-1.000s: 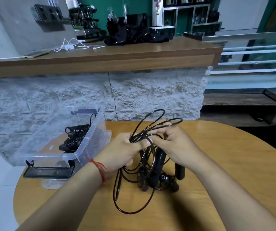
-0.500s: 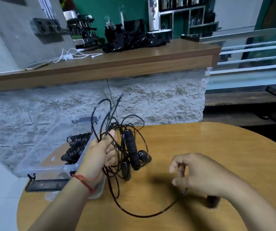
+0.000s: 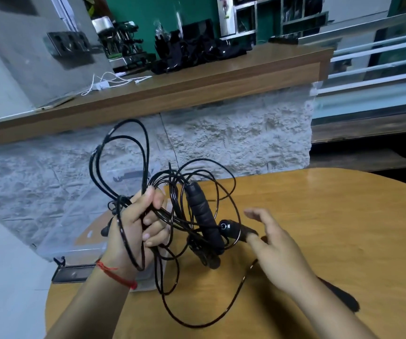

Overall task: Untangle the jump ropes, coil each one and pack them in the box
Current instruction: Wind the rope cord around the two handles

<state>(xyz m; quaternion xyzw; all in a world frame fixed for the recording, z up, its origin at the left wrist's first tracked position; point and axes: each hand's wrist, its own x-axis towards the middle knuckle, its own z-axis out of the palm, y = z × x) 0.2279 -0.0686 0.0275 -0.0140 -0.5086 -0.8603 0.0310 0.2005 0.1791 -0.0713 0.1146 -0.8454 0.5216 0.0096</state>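
The left hand (image 3: 133,231) was clenched around a knotted bundle of black jump ropes (image 3: 179,216) held above the table (image 3: 319,228), while the right hand (image 3: 275,245) was open, its fingers beside a handle (image 3: 203,214). The untangling appeared unfinished, with coiling and packing into the clear box (image 3: 74,231) remaining.

Left hand (image 3: 133,231) raised, back toward the camera, fingers (image 3: 154,234) curled closed round a bundle of cord, thumb pointing up, one strand draped across the back of the hand. Red thread band (image 3: 116,277) round the left wrist, forearm running down to the lower left. Right hand (image 3: 277,250) lower and to the right, spread loose, palm turned left, fingertips touching a black handle, gripping nothing. Right forearm leading off to the lower right corner.
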